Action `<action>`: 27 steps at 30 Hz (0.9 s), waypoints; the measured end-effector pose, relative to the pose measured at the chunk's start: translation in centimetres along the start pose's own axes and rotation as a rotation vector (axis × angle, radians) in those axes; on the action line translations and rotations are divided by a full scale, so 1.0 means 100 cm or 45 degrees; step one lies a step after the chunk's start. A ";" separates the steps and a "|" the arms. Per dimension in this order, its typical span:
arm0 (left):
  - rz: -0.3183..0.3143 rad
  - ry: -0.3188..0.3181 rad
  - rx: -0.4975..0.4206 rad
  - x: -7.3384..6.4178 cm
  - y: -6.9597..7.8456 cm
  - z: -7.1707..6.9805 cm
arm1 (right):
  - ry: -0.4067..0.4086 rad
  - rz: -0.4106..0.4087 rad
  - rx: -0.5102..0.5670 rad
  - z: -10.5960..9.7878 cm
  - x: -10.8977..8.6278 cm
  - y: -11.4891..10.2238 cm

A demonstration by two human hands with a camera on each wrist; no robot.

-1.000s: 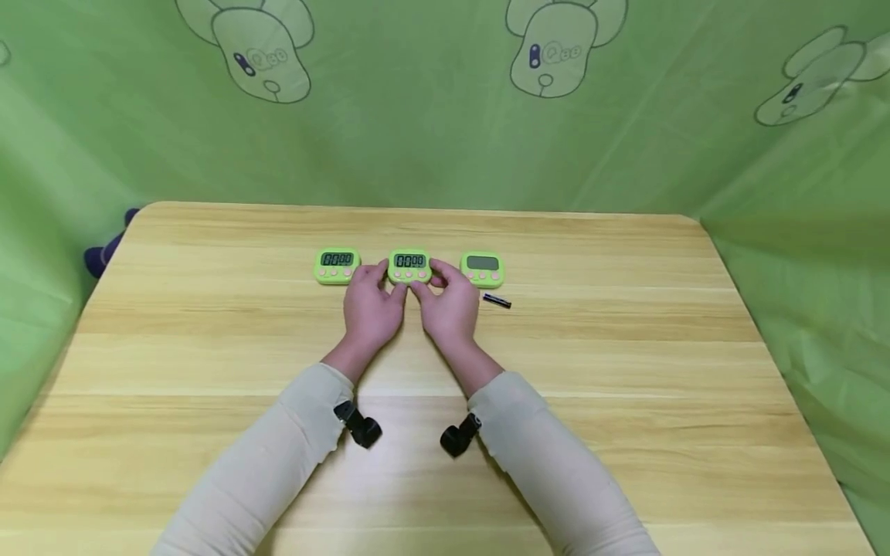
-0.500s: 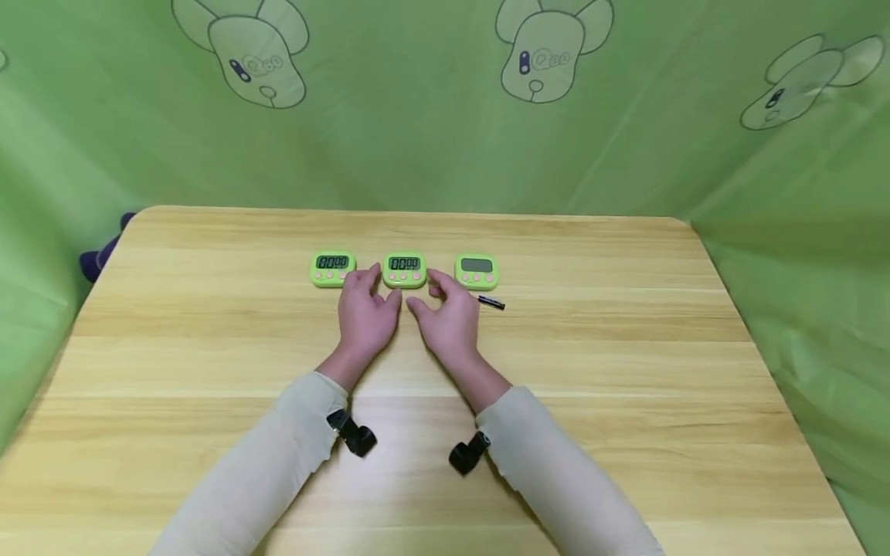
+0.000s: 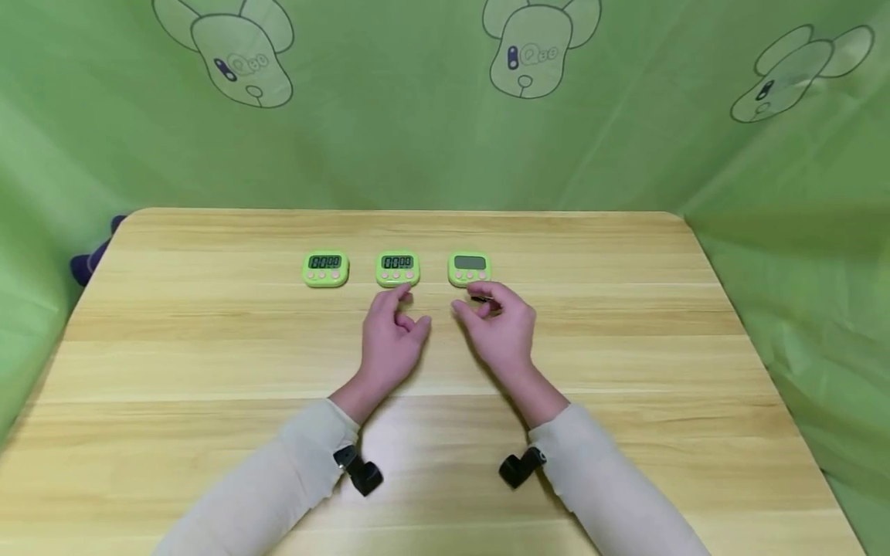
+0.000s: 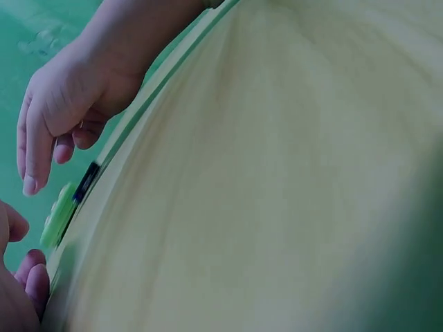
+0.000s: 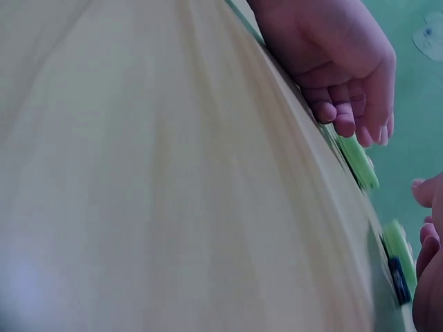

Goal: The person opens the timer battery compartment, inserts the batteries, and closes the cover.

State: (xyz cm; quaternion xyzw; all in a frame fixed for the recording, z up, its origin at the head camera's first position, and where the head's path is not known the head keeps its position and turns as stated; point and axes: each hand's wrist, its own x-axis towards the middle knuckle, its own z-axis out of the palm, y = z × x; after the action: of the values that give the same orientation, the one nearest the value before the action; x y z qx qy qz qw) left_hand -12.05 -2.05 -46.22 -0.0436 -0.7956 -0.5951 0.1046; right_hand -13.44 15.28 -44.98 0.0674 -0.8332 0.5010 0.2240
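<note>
Three green digital timers with pink buttons lie in a row on the table. The left timer and the middle timer show 00:00, while the right timer has a blank screen. My left hand hovers just in front of the middle timer, fingers loosely bent and holding nothing. At the front edge of the right timer is my right hand, its thumb apart from the fingers. A small black battery lies beside that timer; in the head view the right fingers mostly cover it.
The wooden table stretches toward me and to both sides. Behind it hangs a green curtain with printed animal heads. A dark purple object shows past the left table edge.
Both hands have let go of the middle timer. The right hand has moved right, to the battery by the right timer; the left has drawn back toward me and slightly right.
</note>
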 end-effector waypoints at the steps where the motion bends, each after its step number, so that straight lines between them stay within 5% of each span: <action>1: 0.003 -0.022 -0.007 0.000 0.002 0.003 | 0.017 -0.002 0.000 -0.003 0.000 0.003; 10: 0.020 -0.158 0.043 0.015 0.011 0.035 | 0.060 0.112 -0.202 -0.023 0.009 0.029; 20: 0.048 -0.066 0.297 0.037 0.013 0.058 | -0.001 0.346 -0.268 -0.022 0.027 0.036; 27: 0.027 -0.043 0.382 0.044 0.011 0.061 | -0.046 0.381 -0.338 -0.019 0.031 0.035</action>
State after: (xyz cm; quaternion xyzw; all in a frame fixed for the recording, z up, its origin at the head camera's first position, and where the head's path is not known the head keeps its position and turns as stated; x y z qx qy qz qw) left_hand -16.85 3.87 -45.88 -0.0458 -0.8768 -0.4674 0.1030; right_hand -16.82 19.00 -45.67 -0.0782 -0.8966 0.4131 0.1392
